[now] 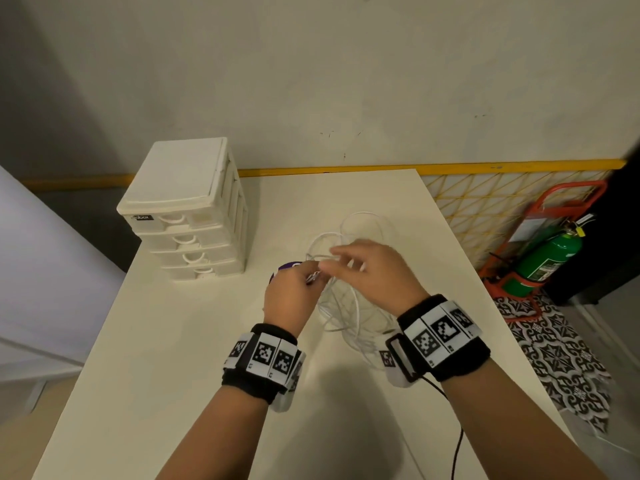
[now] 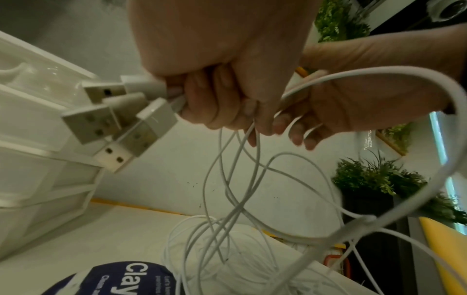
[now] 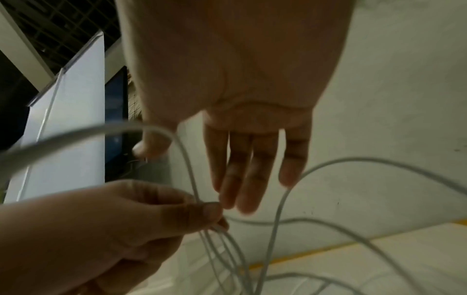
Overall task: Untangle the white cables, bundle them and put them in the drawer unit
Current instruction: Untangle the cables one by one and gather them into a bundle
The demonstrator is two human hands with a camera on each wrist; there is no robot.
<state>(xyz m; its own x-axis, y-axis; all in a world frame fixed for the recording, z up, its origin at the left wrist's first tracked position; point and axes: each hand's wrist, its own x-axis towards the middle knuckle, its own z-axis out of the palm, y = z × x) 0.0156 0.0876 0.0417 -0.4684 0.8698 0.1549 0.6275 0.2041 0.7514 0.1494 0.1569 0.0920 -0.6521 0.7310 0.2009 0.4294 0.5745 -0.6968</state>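
Four flat metal USB plugs stick out of the left hand, fisted round the thin white cables. Right hand hovers slack-fingered, gripping nothing. Loops trail onto the table, right of the four-drawer plastic unit.

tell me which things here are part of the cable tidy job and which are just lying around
Part of the job:
- white cables, USB plugs gripped in the left hand
- right hand, open, at the loops
- drawer unit, drawers closed

Just lying about:
- purple-labelled tub on the table
- green fire extinguisher
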